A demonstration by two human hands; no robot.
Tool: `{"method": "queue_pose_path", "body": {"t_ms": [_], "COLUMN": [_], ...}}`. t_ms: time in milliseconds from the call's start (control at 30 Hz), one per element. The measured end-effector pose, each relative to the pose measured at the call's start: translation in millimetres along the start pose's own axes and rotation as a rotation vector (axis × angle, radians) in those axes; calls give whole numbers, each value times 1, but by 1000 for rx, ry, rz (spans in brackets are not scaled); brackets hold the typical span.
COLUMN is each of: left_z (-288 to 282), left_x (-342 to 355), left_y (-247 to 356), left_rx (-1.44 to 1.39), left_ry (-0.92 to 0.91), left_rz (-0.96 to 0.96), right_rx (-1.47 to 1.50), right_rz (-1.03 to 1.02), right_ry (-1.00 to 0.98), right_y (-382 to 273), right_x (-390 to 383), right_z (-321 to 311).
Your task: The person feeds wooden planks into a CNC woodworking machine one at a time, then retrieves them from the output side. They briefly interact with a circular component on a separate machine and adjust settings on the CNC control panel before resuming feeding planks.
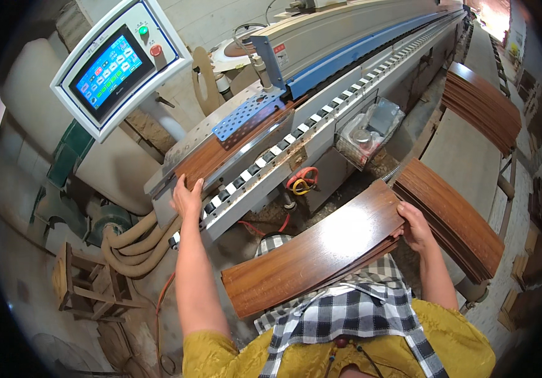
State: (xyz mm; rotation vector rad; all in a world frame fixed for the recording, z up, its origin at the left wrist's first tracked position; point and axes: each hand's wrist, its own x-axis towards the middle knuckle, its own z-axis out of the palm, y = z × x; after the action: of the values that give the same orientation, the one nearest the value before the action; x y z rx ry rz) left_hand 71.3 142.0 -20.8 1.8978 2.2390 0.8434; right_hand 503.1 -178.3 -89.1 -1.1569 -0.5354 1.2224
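At the infeed of a long machine, a brown wooden plank [220, 148] lies partly under a blue perforated plate. My left hand [187, 198] touches the plank's near end, thumb and fingers apart. Across my lap rests a small stack of glossy brown planks [321, 242], slanting up toward the right. My right hand [414, 225] grips the right end of this stack, with the thumb on top and the other fingers partly hidden beneath. The lower planks are fanned slightly out from under the top one.
More stacked planks [450, 217] lie at my right, with another pile [482, 104] farther back on a long grey bench. A control screen [112, 72] stands at upper left. Black-and-white rollers [296, 133] line the machine. A wire basket [372, 132], hoses [135, 246] and a wooden stool [91, 283] are nearby.
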Motion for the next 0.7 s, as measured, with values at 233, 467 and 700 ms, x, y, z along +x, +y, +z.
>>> {"method": "queue_pose_path", "body": {"t_ms": [233, 467, 700], "left_z": [15, -61, -82], "left_x": [10, -46, -93], "left_y": [-33, -23, -31], "left_rx": [-694, -932, -45], "left_ry": [-6, -225, -221], "left_rz": [169, 206, 579], "right_rx": [130, 278, 188], "right_rz": [-92, -189, -155], "right_ry": [-55, -38, -112], "right_y": [7, -4, -23], "right_x": [-1, 16, 70], "right_z": [-9, 8, 98]}}
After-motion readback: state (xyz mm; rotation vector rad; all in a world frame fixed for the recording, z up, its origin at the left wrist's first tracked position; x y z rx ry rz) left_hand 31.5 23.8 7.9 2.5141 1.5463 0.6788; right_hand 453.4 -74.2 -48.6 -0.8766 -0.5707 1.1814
